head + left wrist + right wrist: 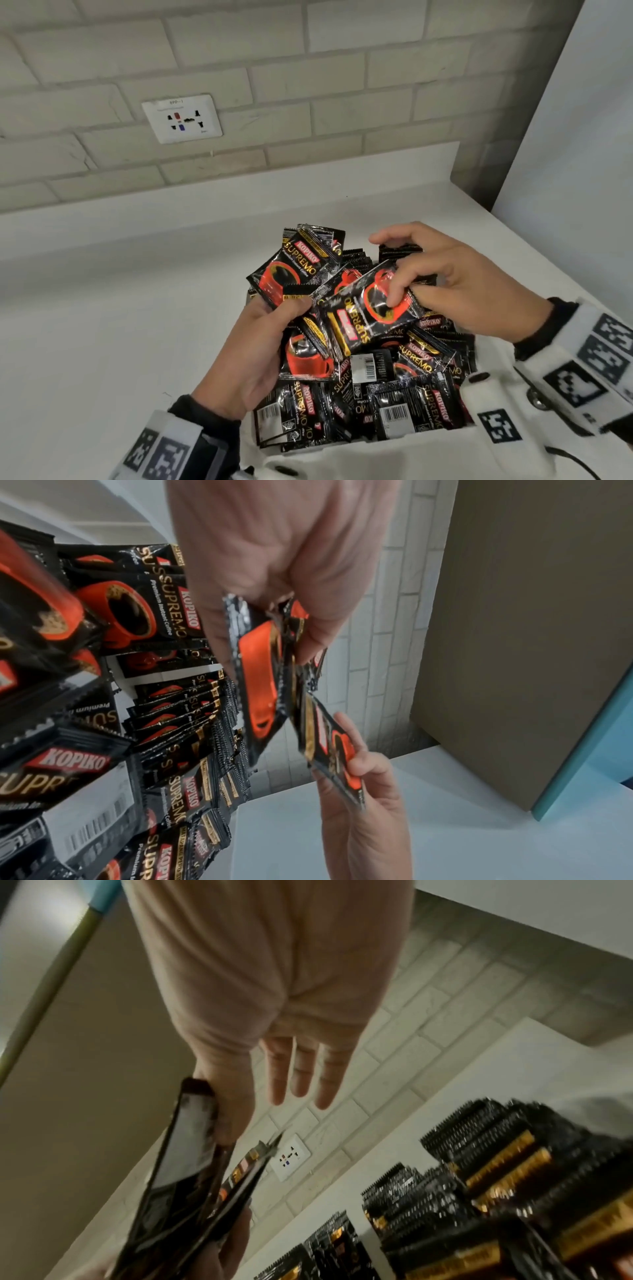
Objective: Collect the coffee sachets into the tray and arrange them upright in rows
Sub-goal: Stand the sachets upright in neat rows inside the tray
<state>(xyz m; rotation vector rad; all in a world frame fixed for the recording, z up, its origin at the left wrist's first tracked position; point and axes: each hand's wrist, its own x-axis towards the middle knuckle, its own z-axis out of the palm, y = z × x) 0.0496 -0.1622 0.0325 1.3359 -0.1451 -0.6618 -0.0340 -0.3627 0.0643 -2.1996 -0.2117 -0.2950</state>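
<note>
Head view down over my counter [102, 325]; both wrist views close, palm-side, sharing the sachet pile [394, 394].

White counter [120, 308] under sachet-heaped tray [342, 448]

Right hand [274, 1031] pinches sachet [185, 1150] — other fingers [301, 1069] straight.
</note>
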